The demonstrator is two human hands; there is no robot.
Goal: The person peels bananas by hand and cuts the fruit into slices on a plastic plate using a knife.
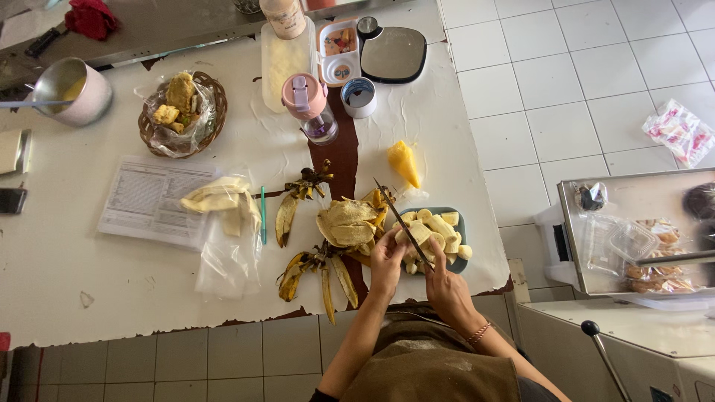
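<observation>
Both hands (417, 264) w/ knife (402, 222), banana plate (459, 223) near table edge (floor beyond)

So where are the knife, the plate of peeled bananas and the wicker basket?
knife (398, 216), head view, middle of the blade.
plate of peeled bananas (463, 223), head view, right rim.
wicker basket (219, 97), head view, right rim.

my left hand (387, 260) is raised, fingers curled in a close grip. my right hand (445, 279) sits just beside it, fingers closed, wrist bent. both forearms reach forward, angled toward each other.
</observation>
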